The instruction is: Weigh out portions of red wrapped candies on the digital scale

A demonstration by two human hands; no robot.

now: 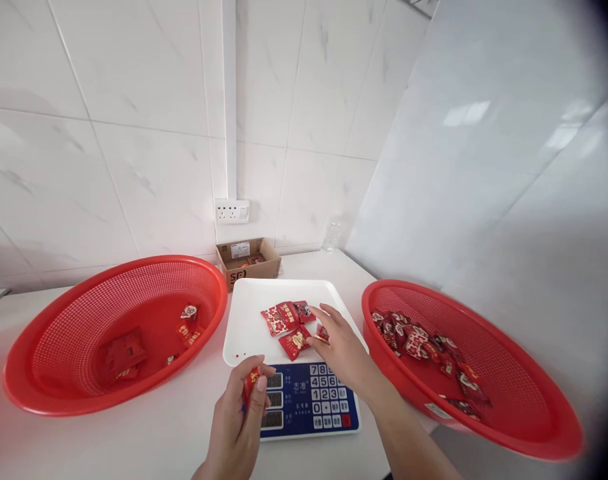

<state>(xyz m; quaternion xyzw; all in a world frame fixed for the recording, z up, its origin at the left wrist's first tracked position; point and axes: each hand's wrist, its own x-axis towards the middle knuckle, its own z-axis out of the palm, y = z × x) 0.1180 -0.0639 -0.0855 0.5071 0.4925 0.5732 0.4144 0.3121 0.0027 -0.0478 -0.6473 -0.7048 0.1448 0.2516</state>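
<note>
A small red packet (251, 384) is pinched in my left hand (243, 407), in front of the lower left corner of the scale's white tray (244, 293). My right hand (337, 339) reaches over the tray with its fingers apart, the fingertips beside several red packets. Among these are a red-and-white patterned packet (279, 320) and a red packet with gold print (295, 342). Another small packet (323, 332) is partly covered by my right fingers. Below the tray, the scale's blue keypad panel (300, 420) is partly hidden by both hands.
On the left stands a red plastic basket (54, 320) with a few packets inside. A second red basket (544, 400) on the right holds many small packets (417, 341). Behind the scale are a cardboard box (257, 270) and a clear bottle (331, 235) near the wall.
</note>
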